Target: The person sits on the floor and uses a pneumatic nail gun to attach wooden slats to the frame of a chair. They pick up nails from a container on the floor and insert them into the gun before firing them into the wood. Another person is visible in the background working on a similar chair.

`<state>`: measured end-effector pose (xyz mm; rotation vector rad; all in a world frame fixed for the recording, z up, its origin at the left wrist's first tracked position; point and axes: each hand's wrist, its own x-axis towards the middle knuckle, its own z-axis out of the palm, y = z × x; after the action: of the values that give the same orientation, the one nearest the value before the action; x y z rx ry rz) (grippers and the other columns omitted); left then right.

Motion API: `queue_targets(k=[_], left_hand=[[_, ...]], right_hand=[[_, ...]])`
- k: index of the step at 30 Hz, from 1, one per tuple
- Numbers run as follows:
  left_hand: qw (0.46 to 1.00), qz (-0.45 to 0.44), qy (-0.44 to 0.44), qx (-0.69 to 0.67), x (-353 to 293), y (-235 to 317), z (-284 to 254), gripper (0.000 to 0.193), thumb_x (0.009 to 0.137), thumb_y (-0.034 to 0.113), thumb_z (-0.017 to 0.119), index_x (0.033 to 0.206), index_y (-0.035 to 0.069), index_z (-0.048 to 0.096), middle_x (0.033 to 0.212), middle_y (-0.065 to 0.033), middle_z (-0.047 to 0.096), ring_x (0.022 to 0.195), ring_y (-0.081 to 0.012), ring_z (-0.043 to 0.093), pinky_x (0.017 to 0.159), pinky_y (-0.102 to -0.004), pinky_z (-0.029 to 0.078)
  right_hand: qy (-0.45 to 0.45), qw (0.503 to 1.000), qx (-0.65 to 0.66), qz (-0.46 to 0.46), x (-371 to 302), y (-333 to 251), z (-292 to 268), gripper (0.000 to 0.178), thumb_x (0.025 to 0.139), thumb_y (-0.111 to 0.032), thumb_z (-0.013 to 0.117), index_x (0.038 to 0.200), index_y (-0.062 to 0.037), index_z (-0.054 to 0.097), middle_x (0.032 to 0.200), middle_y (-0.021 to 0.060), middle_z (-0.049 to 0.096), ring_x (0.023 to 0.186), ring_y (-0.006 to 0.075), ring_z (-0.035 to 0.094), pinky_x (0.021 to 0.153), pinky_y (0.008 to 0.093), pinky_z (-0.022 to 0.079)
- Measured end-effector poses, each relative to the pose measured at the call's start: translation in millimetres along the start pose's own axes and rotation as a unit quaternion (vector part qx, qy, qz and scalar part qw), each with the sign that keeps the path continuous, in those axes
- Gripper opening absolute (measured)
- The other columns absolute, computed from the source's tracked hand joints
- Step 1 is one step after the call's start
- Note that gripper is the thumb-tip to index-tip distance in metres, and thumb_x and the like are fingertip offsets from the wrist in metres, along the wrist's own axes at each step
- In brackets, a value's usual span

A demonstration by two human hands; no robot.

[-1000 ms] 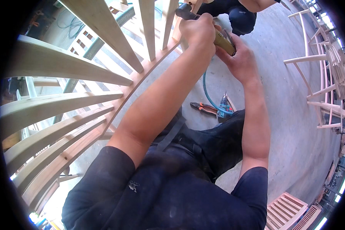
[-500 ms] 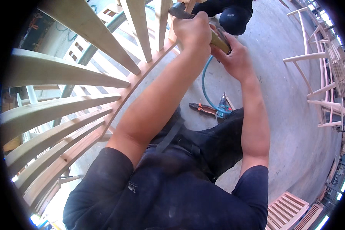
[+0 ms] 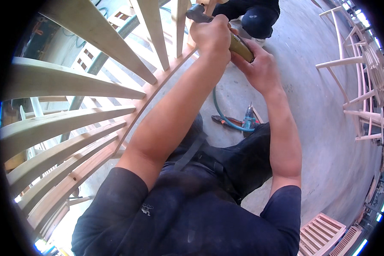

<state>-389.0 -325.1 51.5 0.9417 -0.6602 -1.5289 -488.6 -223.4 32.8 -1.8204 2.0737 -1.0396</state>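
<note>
At the top of the head view my left hand (image 3: 210, 37) is closed around a tool whose dark grey, rounded head (image 3: 196, 13) sticks out past the knuckles. It looks like a hammer, but my fist hides its handle. Just to the right, my right hand (image 3: 260, 64) is wrapped around the olive-yellow body of a tool (image 3: 242, 49). Whether the two parts belong to one tool I cannot tell. Both hands are beside the curved wooden rail (image 3: 158, 81) of a slatted frame, near its far end. Several tapered wooden slats (image 3: 77, 81) fan out leftward from the rail.
A teal hose (image 3: 216, 102) curves across the concrete floor. By my knee lie a blue cordless drill (image 3: 248, 119) and orange-and-black pliers (image 3: 221, 120). Another person's dark-clothed leg (image 3: 260, 21) is close beyond my hands. Wooden frames (image 3: 341, 64) stand at right; a slatted panel (image 3: 322, 232) is at lower right.
The olive-yellow tool and my right hand have shifted slightly, showing more of its body. The hose has swung left, now passing behind my left forearm and over the pliers.
</note>
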Motion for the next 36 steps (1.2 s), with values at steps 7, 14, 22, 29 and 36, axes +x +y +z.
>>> queue_targets(k=[7, 14, 22, 29, 36], left_hand=[[0.999, 0.001, 0.0, 0.032, -1.0, 0.7, -1.4, 0.014, 0.085, 0.005, 0.069, 0.082, -0.004, 0.058, 0.074, -0.014, 0.063, 0.066, -0.0263, 0.071, 0.066, -0.038, 0.061], [1.0, -0.006, -0.002, 0.017, 0.4, -2.0, -1.7, 0.013, 0.084, 0.002, 0.069, 0.084, -0.004, 0.057, 0.075, -0.014, 0.062, 0.066, -0.0263, 0.07, 0.067, -0.0388, 0.061], [1.0, -0.008, 0.028, 0.001, 3.0, -4.6, 5.9, 0.013, 0.084, 0.001, 0.069, 0.084, -0.004, 0.058, 0.075, -0.0138, 0.063, 0.066, -0.0273, 0.071, 0.067, -0.0385, 0.061], [1.0, 0.006, 0.013, 0.02, 1.6, -0.1, 1.0, 0.012, 0.082, -0.002, 0.064, 0.087, -0.007, 0.055, 0.073, -0.015, 0.061, 0.059, -0.0266, 0.068, 0.058, -0.0371, 0.057], [1.0, -0.01, 0.004, 0.018, 1.3, 2.2, -0.1, 0.019, 0.082, -0.002, 0.063, 0.096, -0.01, 0.054, 0.073, -0.0155, 0.061, 0.058, -0.0262, 0.068, 0.061, -0.036, 0.059]], right_hand=[[0.044, 0.998, -0.054, -0.002, -1.8, 4.4, 11.2, 0.069, 0.091, -0.054, 0.074, 0.138, -0.0057, 0.059, 0.11, 0.0234, 0.074, 0.103, 0.0384, 0.073, 0.088, 0.0449, 0.058], [0.033, 0.998, -0.018, -0.04, -1.2, 15.3, 13.7, 0.071, 0.09, -0.053, 0.076, 0.14, -0.0065, 0.059, 0.11, 0.0241, 0.074, 0.1, 0.0383, 0.074, 0.085, 0.0435, 0.059], [0.059, 0.995, -0.053, -0.066, 12.2, 26.6, 11.0, 0.08, 0.089, -0.059, 0.074, 0.143, -0.0031, 0.056, 0.11, 0.0239, 0.074, 0.101, 0.0385, 0.074, 0.088, 0.0421, 0.059], [0.043, 0.998, -0.046, -0.014, 3.5, 12.2, 15.7, 0.08, 0.088, -0.059, 0.075, 0.144, -0.0041, 0.056, 0.11, 0.0234, 0.074, 0.102, 0.0385, 0.073, 0.088, 0.042, 0.059], [0.019, 0.999, -0.012, -0.034, 4.9, 10.3, 12.3, 0.078, 0.09, -0.056, 0.075, 0.145, -0.0042, 0.055, 0.106, 0.023, 0.075, 0.099, 0.0382, 0.074, 0.086, 0.0422, 0.059]])
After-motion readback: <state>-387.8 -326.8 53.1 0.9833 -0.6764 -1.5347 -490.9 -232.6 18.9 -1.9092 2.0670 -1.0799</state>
